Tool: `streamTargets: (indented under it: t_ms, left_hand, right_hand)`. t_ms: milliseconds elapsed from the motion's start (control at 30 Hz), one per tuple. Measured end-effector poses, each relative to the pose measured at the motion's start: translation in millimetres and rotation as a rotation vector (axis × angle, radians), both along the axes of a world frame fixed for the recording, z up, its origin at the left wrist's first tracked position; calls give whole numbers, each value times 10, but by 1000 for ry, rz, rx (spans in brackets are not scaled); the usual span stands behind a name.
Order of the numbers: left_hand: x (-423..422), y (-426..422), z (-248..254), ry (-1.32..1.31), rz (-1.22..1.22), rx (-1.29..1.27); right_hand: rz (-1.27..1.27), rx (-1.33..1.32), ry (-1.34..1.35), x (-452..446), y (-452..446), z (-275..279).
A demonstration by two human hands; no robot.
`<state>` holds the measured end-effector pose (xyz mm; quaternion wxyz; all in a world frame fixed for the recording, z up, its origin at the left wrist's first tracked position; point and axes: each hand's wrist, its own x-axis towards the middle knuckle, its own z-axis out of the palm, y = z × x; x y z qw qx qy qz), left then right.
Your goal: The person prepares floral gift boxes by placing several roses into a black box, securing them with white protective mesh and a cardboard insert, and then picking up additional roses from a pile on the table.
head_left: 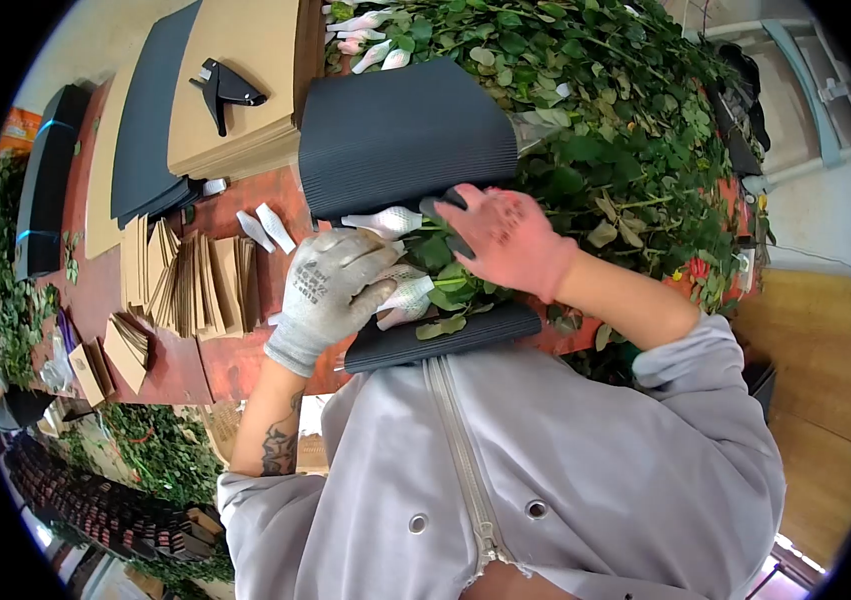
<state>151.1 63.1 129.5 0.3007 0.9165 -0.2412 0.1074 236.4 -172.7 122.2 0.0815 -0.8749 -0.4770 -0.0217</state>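
My left hand (pixel 330 285), in a grey-white glove, curls its fingers over a rose bud in a white net sleeve (pixel 405 290). Another netted bud (pixel 385 222) lies just above, by my fingertips. My right hand (pixel 510 238), in a pink glove with dark fingertips, reaches over the leafy stems (pixel 460 285) with thumb and fingers apart; its fingertips are near the lower edge of a black corrugated sheet (pixel 405 130). Close to my body, a second black corrugated piece (pixel 445 338) lies under the buds and leaves. Whether my right fingers touch a stem is hard to see.
A black hand tool (pixel 225 95) rests on a stack of brown cardboard (pixel 245 40). Folded cardboard pieces (pixel 190 285) and loose white net sleeves (pixel 267 228) lie on the red table (pixel 230 370). Cut leafy stems (pixel 595 130) heap at the back right. A folding chair (pixel 805 100) stands beyond.
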Motion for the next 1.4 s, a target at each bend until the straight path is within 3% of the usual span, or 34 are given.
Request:
streamTargets:
  t_ms: [100, 167, 267, 333, 433, 500, 533, 600, 633, 700, 767, 867, 933, 967, 1000, 1033, 1067, 1100, 1133, 1167, 1200, 1267, 1400]
  left_hand:
    - [-39, 63, -116, 119, -40, 86]
    - [24, 23, -130, 47, -88, 35]
    - [85, -2, -138, -13, -181, 17]
    - [146, -102, -87, -25, -276, -8]
    - [161, -45, -419, 49, -258, 56]
    - [155, -188, -285, 58, -225, 184]
    - [146, -164, -306, 95, -259, 295]
    - [92, -320, -156, 210, -98, 244]
    - [87, -314, -261, 206, -82, 266]
    - [59, -324, -305, 173, -76, 305]
    - [36, -309, -303, 155, -140, 367]
    - [16, -313, -311, 157, -111, 374]
    - [10, -323, -327, 138, -103, 338]
    - [11, -323, -308, 148, -104, 341]
    - [18, -323, -292, 157, -103, 344]
    - [23, -323, -285, 153, -97, 336]
    - [22, -323, -281, 147, -101, 327]
    - [18, -322, -280, 142, -101, 318]
    - [16, -327, -280, 142, -88, 312]
    - [13, -332, -271, 145, -100, 295]
    - [15, -333, -251, 146, -110, 282]
    - [17, -322, -229, 156, -125, 284]
    - [2, -287, -219, 158, -136, 309]
  right_hand:
    - [60, 48, 426, -77, -89, 264]
    - [132, -105, 180, -183, -217, -197]
    - [115, -303, 137, -206, -192, -346]
    - [187, 18, 13, -246, -288, -428]
    - [70, -15, -36, -332, -435, -261]
    - [5, -4, -47, -377, -477, -153]
    - [-32, -123, -19, -410, -499, 120]
    - [-83, -251, 1, -454, -615, 379]
    - [-63, 72, -173, -464, -692, 336]
    - [-48, 391, -357, -497, -825, 416]
    - [-201, 456, -77, -480, -1025, 753]
    - [-687, 676, 63, -486, -1480, 1441]
    - [-1082, 883, -79, -340, -2053, 1964]
    - [-1266, 913, -278, -202, -2516, 2216]
    - [-1160, 902, -389, -95, -3141, 2476]
    - [-1078, 1092, -405, -90, -3546, 2765]
    - [-1153, 1185, -424, -104, -4083, 3030]
    - [-1129, 1151, -611, -145, -4833, 3311]
    - [-1174, 996, -833, -264, -4877, 3569]
    - [-1085, 1219, -803, -355, -4915, 3746]
    - [-944, 1315, -879, -356, -4307, 3801]
    - [-842, 1169, -964, -287, -3587, 3859]
    - [-598, 464, -884, 270, -1855, 3188]
